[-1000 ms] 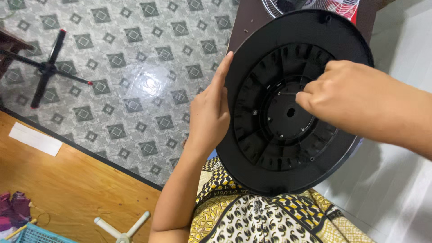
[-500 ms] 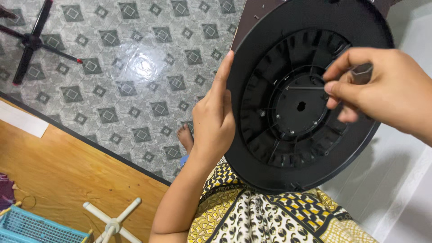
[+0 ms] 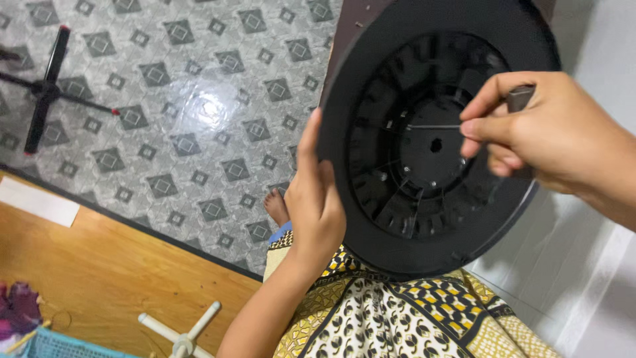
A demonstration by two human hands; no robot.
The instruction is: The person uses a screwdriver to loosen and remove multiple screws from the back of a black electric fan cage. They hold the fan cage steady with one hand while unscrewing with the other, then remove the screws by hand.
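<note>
Black round fan base cover [image 3: 371,219], ribbed inside: left hand [image 3: 317,199] flat, fingers together, on its left rim; right hand [image 3: 553,136] pinching screwdriver [image 3: 437,126] near its hub.

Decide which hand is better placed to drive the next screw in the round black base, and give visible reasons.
Probably the right hand: it grips the screwdriver, whose shaft points into the hub of the round black base. The left hand braces the rim.
</note>
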